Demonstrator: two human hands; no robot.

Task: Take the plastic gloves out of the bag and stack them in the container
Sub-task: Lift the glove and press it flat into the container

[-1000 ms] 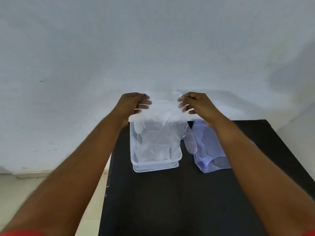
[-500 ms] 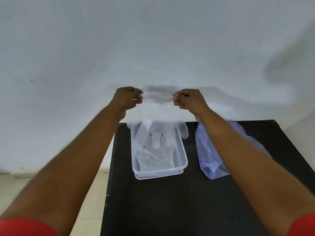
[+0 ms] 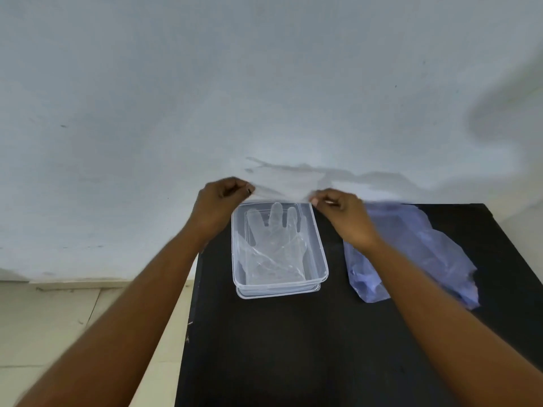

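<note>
On the dark table (image 3: pixel 293 348), the clear container (image 3: pixel 323 268) sits toward the far left corner with plastic gloves (image 3: pixel 274 245) lying flat inside, the bluish bag (image 3: pixel 426 254) beside it to the right. Above its far rim, the left hand (image 3: pixel 220 201) and right hand (image 3: pixel 340 210) each pinch a corner of a thin clear glove (image 3: pixel 282 190) (barely visible), stretched between them. Best lowered level, I'd say, fingers aligned with those beneath.

A pale, faintly scuffed wall (image 3: pixel 264 83) fills the upper frame — soft grey shadows fall across its right side. Lower left lies a cream tiled floor (image 3: pixel 58 324). A black surface (image 3: pixel 293 348) occupies the lower centre and right, backed against the wall.
</note>
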